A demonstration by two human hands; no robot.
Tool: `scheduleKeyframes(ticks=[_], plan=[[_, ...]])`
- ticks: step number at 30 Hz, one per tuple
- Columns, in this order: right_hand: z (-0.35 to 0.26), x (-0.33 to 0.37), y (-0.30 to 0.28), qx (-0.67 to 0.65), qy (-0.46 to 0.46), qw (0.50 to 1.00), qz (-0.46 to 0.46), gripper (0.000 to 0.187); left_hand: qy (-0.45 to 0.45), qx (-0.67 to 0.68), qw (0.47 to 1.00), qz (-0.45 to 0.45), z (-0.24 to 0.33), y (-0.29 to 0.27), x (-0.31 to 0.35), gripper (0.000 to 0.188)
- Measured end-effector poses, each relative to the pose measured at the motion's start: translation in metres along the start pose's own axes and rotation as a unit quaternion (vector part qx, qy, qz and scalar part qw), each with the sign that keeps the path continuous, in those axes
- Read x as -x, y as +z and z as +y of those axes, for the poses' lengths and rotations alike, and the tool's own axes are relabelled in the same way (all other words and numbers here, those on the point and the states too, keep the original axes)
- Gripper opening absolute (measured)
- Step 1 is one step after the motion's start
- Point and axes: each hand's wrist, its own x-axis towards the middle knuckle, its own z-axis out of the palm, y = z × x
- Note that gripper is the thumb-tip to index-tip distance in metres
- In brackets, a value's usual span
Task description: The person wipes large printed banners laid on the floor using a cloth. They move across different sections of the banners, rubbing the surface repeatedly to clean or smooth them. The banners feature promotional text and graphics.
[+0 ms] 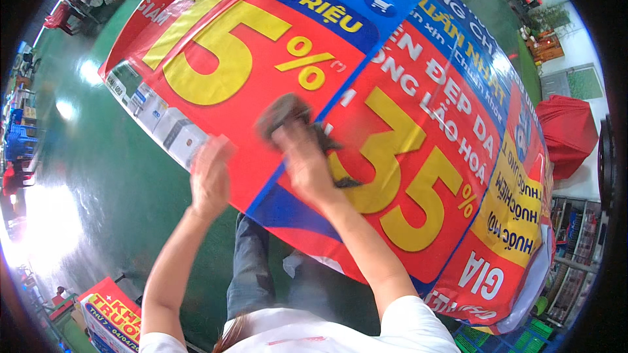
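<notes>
A large red, blue and yellow printed banner [405,72] lies spread over the green floor in front of me. My right hand [306,157] presses a dark brown rag [282,112] onto the banner near its middle, where the blue band meets the red. My left hand [210,173] rests flat on the banner's near edge, fingers together, holding nothing. Motion blur softens both hands. My knees in grey trousers [252,268] are on the floor below the banner's edge.
Shiny green floor [104,176] stretches to the left with bright glare. A second folded printed sign [108,317] lies at lower left. A red cloth bundle [568,132] sits at right beside shelving [575,248]. Furniture and clutter line the far left edge.
</notes>
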Motion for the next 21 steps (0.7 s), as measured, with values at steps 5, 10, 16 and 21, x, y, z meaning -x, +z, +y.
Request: scheduleKeyframes(ticks=[5, 10, 16, 21], plan=[[0.036, -0.106, 0.018, 0.199, -0.113, 0.953, -0.2, 0.041, -0.131, -0.059, 0.974, -0.172, -0.1, -0.02, -0.028, 0.077], [0.255, -0.271, -0.078, 0.537, 0.234, 0.809, 0.049, 0.043, -0.14, -0.035, 0.977, -0.154, -0.111, -0.011, -0.017, 0.074], [0.093, -0.267, 0.058, 0.263, -0.099, 0.947, -0.154, 0.042, -0.136, -0.009, 0.978, -0.159, -0.115, -0.01, -0.012, 0.072], [0.082, -0.244, 0.097, 0.052, -0.159, 0.938, -0.303, 0.043, -0.12, -0.029, 0.987, -0.102, -0.116, -0.001, 0.003, 0.062]])
